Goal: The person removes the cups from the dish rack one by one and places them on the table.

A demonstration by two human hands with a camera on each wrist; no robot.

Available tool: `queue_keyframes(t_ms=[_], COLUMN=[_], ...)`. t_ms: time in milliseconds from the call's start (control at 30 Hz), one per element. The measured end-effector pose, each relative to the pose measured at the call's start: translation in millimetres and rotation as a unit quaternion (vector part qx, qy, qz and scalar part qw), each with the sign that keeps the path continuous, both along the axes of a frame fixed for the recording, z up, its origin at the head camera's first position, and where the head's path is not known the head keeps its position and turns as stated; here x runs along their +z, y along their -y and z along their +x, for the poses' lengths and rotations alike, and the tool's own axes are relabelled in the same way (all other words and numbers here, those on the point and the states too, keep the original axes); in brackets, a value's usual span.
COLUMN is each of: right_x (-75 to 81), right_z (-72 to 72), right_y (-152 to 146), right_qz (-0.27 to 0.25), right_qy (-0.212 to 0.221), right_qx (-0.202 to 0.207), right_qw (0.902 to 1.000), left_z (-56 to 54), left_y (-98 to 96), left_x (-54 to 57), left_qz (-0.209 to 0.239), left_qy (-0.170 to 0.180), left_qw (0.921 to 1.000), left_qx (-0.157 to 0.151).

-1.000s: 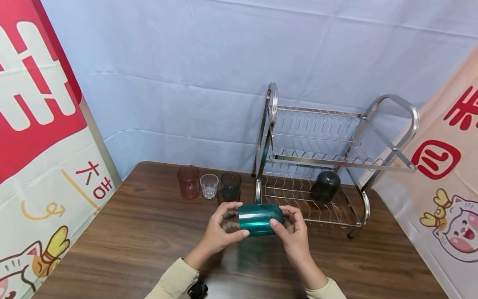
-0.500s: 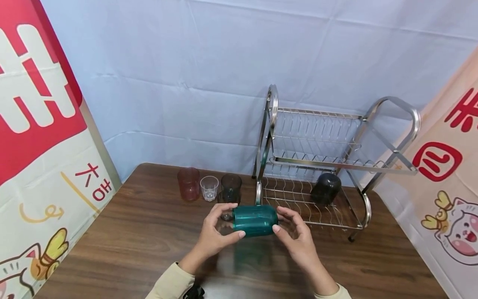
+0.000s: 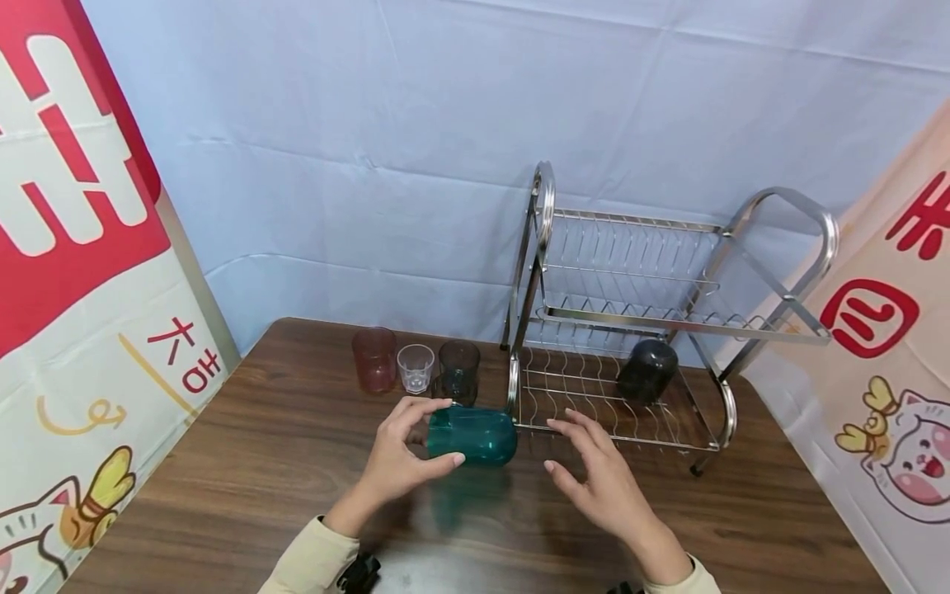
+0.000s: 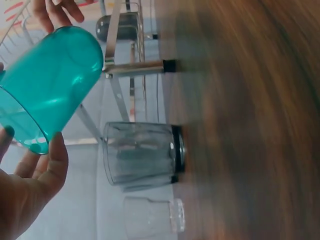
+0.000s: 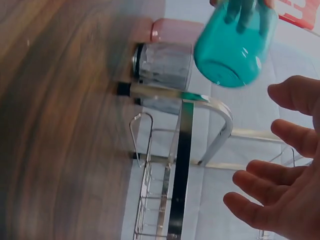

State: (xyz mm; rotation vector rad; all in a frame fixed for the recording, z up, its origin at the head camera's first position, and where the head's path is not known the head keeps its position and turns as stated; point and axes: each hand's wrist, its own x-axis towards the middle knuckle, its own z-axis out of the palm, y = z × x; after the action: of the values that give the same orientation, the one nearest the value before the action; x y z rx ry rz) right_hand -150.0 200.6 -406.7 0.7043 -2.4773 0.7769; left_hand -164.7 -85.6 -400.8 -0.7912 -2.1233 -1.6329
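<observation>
A translucent teal cup (image 3: 478,436) lies sideways in the air above the table, its rim to the left and its rounded base to the right. My left hand (image 3: 397,454) grips it by the rim end between thumb and fingers; the left wrist view shows the thumb and fingers at the cup's rim (image 4: 30,120). Apart from the base, my right hand (image 3: 604,478) holds nothing, its fingers spread and loosely bent. In the right wrist view a gap separates the right fingertips from the teal cup (image 5: 230,55).
On the right stands a two-tier metal dish rack (image 3: 668,322). A dark cup (image 3: 648,373) sits upside down on its lower tier. Toward the table's back left are a red cup (image 3: 374,360), a small clear glass (image 3: 416,369) and dark grey glassware (image 3: 458,371). Cloth hangs behind the table (image 3: 245,462).
My right hand has let go of the teal cup's base and moved slightly right. My left hand has carried the cup to the left.
</observation>
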Motion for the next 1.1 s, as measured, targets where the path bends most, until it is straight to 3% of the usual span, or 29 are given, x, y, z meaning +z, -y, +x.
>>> queue_keyframes(t_ms=[467,700,1100], right_x=[1.5,6.4,12.1], right_z=[-15.7,-23.7,-36.2], right_y=[-14.4,-22.8,-39.0], right_qz=[0.079,0.109,0.123], right_qy=[-0.049,-0.046,-0.041], right_qx=[-0.022,-0.046,-0.075], right_qw=[0.9954,0.9919,0.9887], left_z=[-8.0,-30.9,-32.2], left_y=[16.6,29.0,47.1], left_x=[2.1,-31.2,-29.8], left_qz=[-0.032,-0.066,-0.135], left_qy=[-0.022,-0.042,-0.07], left_qw=[0.9989,0.9959,0.9854], left_qx=[0.025,0.044,0.077])
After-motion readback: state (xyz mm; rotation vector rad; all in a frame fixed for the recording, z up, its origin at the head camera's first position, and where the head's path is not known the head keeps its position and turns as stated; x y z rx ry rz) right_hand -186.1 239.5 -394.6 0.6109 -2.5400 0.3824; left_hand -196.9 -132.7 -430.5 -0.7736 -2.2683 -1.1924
